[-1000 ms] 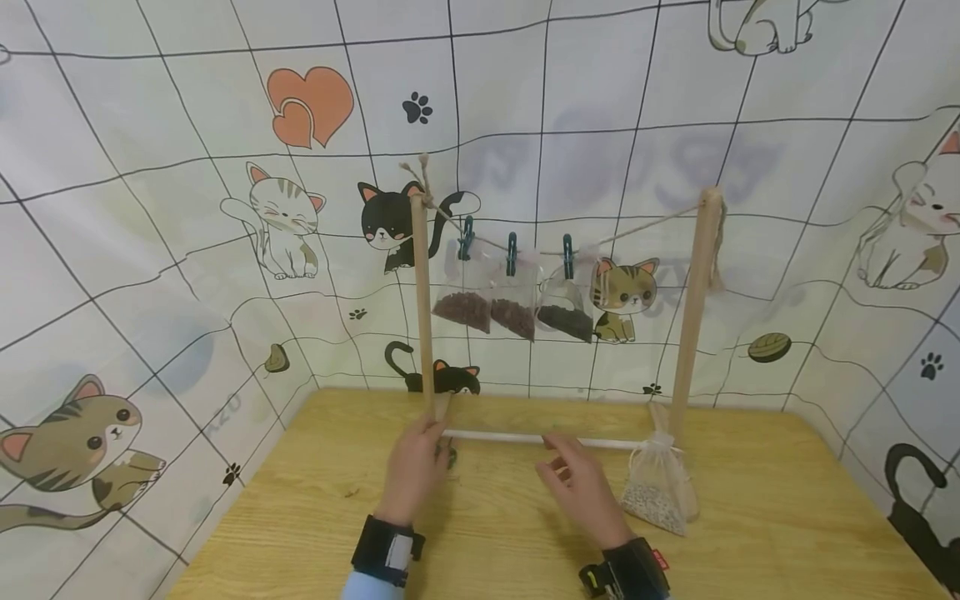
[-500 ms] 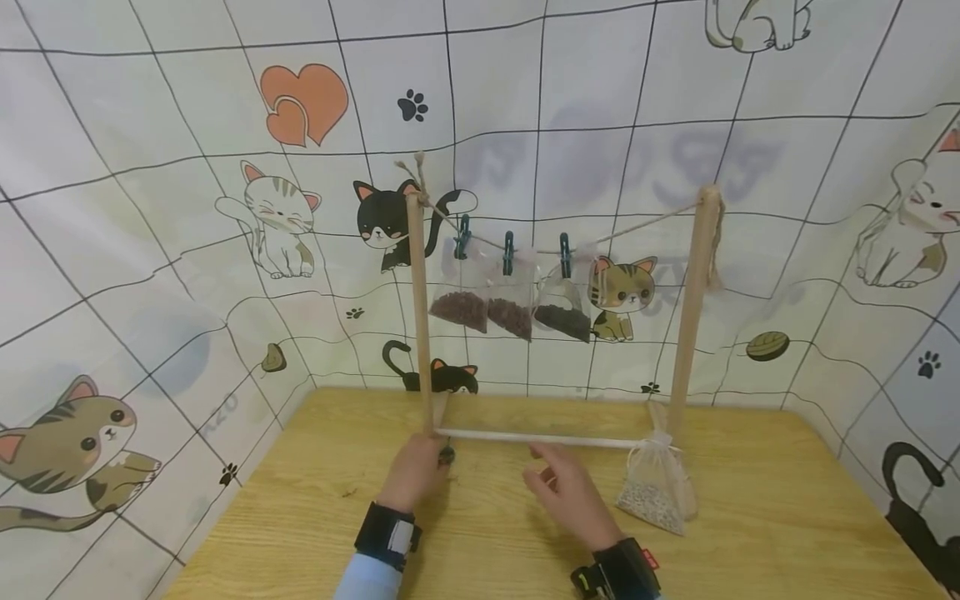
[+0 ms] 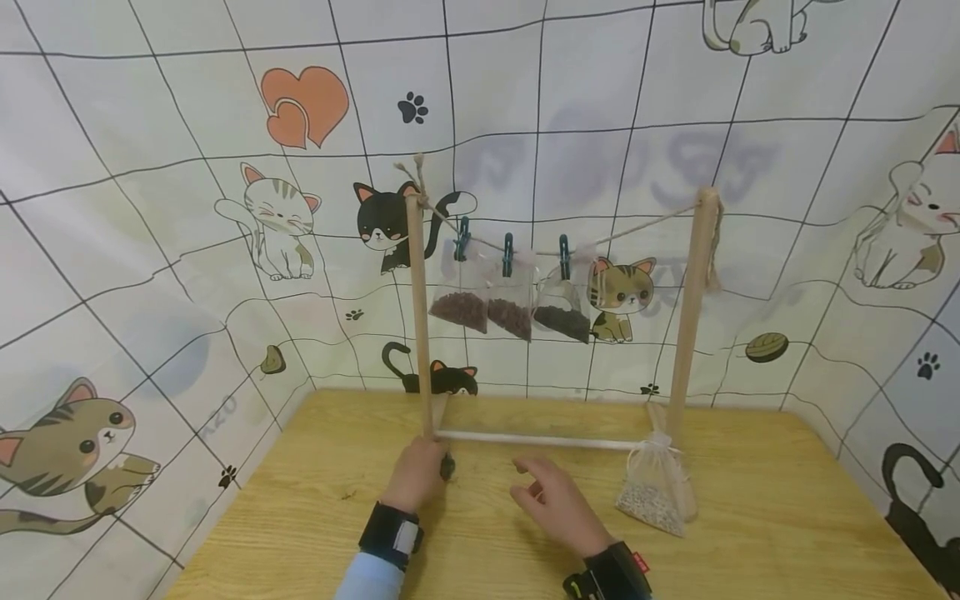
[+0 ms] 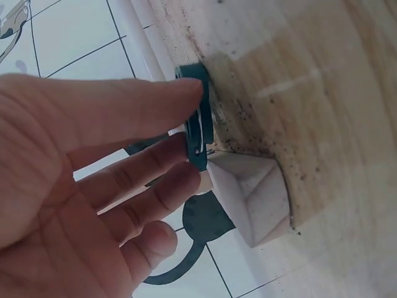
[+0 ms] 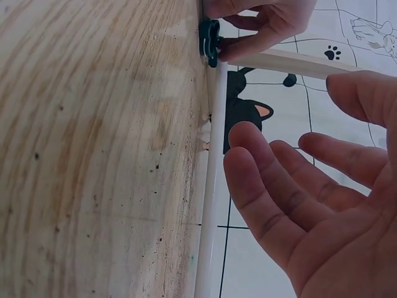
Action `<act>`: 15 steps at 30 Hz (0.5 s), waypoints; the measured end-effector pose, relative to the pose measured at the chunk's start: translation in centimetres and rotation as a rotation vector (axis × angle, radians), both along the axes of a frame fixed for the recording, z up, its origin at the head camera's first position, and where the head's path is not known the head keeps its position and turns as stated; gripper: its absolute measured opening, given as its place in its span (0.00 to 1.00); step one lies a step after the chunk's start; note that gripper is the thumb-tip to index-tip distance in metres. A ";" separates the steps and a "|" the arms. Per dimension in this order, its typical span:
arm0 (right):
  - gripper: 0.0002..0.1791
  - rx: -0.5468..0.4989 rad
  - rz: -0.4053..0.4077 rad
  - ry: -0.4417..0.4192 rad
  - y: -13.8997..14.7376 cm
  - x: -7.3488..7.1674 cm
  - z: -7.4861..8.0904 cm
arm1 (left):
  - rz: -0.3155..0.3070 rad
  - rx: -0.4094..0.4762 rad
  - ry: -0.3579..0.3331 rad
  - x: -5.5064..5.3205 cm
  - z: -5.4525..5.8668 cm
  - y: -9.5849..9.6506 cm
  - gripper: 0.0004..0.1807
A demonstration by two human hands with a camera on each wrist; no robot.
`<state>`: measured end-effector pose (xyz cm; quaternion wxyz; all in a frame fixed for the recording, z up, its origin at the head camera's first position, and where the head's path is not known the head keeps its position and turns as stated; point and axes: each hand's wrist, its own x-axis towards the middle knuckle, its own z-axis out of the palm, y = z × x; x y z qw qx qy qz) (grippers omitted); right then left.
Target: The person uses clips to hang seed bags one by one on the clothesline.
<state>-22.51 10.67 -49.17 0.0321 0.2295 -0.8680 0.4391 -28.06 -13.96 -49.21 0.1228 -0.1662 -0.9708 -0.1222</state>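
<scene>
My left hand point(image 3: 415, 475) pinches a dark green clothespin point(image 4: 206, 121) between thumb and fingers, low over the table by the foot of the rack's left post. In the right wrist view that clothespin point(image 5: 209, 42) shows beside the white crossbar point(image 5: 214, 186). My right hand point(image 3: 561, 508) hovers in front of the crossbar, fingers loosely bent, holding nothing. Behind the hands, a sagging string point(image 3: 652, 227) carries three clothespins, each with a small clear bag below. Two bags point(image 3: 459, 310) contain reddish-brown bits; the third bag point(image 3: 562, 321) contains dark ones.
A drawstring pouch point(image 3: 652, 500) with pale grains leans by the right post point(image 3: 688, 333). The left post point(image 3: 420, 317) rises just beyond my left hand. Cat-printed cloth point(image 3: 585, 75) encloses the wooden table point(image 3: 750, 483) at back and sides.
My left hand has come slightly back from the left post's foot, with the clothespin. My right hand has drifted left and a little toward me. The hanging bags stay put.
</scene>
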 end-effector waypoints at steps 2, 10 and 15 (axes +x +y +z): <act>0.31 0.000 0.007 0.001 0.0 0.1 0.0 | -0.009 0.004 -0.009 0.2 0.3 0.2 0.10; 0.30 0.003 0.016 0.030 0.0 0.1 0.0 | -0.042 0.012 -0.065 0.2 -0.4 0.1 0.13; 0.31 0.006 0.017 0.040 0.0 0.1 0.0 | -0.060 0.014 -0.099 0.2 -0.7 0.2 0.11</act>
